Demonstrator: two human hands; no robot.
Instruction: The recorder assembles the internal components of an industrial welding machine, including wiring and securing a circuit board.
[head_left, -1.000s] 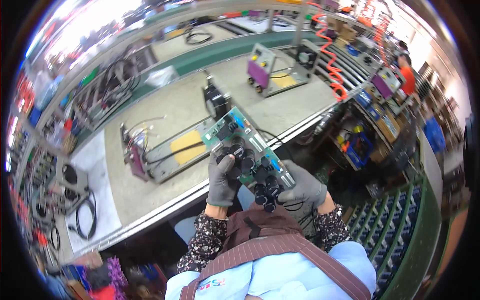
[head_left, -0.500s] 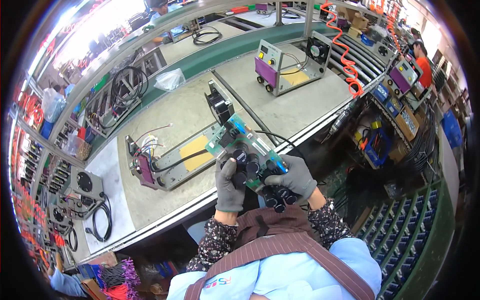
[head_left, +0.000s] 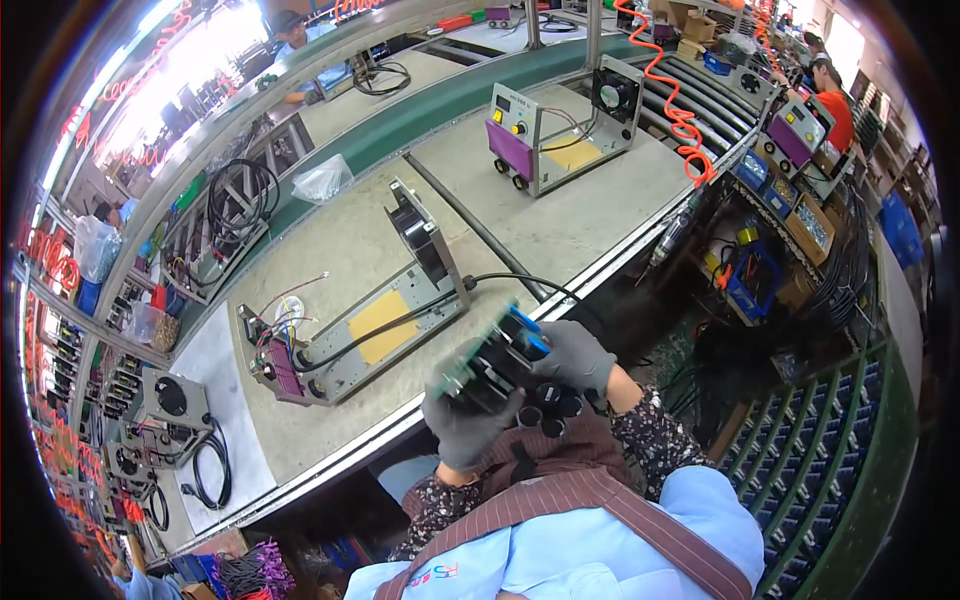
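Note:
A green circuit board (head_left: 490, 368) with black cylindrical capacitors and blue parts is held between my two gloved hands, tilted steeply over my lap in front of the bench edge. My left hand (head_left: 462, 425), in a grey glove, grips its left end. On the other end, next to the blue parts, my right hand (head_left: 573, 357) is closed. Beyond the board, on the bench, lies an open metal chassis (head_left: 405, 335) with a purple front panel, loose wires, a yellow sheet on its base and a black fan (head_left: 415, 232) at its far end.
A second chassis (head_left: 512, 148) with fan and purple panel stands farther back on the bench (head_left: 350, 240). An orange coiled hose (head_left: 682, 120) hangs at the right above metal rollers. Racks of dark parts (head_left: 810, 470) stand at lower right. Two co-workers are at work farther off.
The board has come lower and nearer to me and turned from face-up to nearly edge-on. Both my hands moved with it. The chassis behind is now less covered.

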